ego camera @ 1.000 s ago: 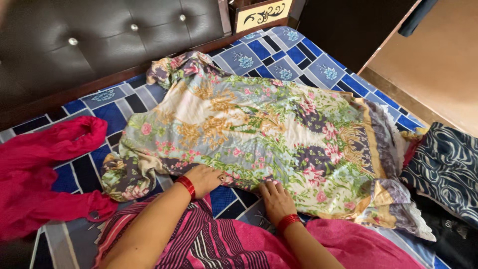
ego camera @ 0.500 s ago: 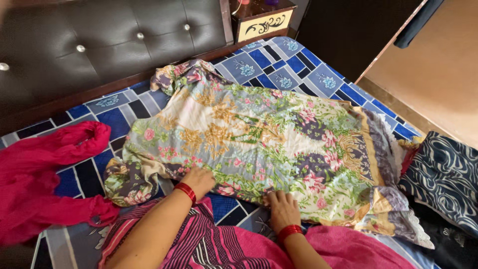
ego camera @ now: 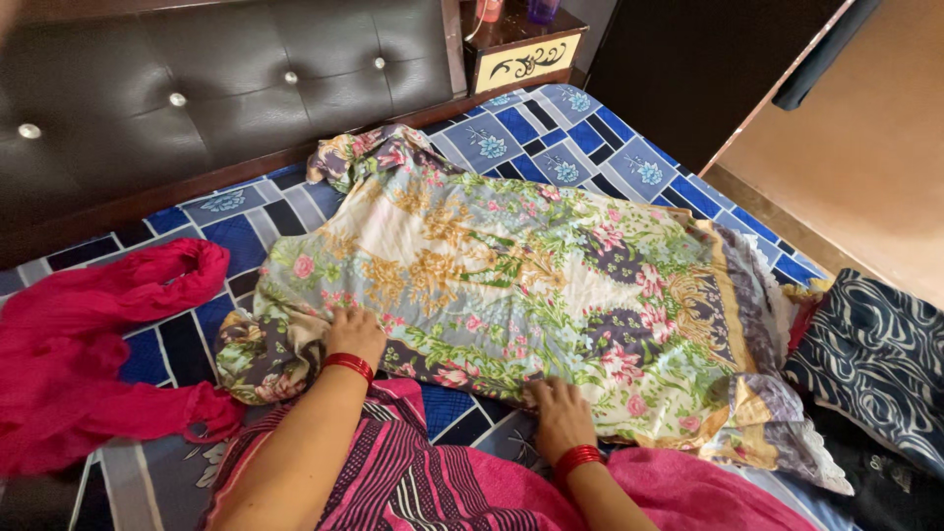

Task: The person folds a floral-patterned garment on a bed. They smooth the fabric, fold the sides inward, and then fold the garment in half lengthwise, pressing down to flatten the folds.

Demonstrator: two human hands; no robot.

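A floral-print garment in green, cream and pink lies spread across the bed. My left hand rests flat on it near its left sleeve, fingers spread. My right hand presses on the garment's near edge, fingers together on the cloth. Both wrists wear red bangles. Neither hand is lifting the fabric.
The bed has a blue, white and black checked sheet. A crumpled pink cloth lies at the left. A dark blue patterned cloth sits at the right. A padded dark headboard runs along the back, with a small wooden cabinet beside it.
My left hand has slid left along the garment toward the sleeve. My right hand has shifted slightly right along the near edge. The view has tilted down a little.
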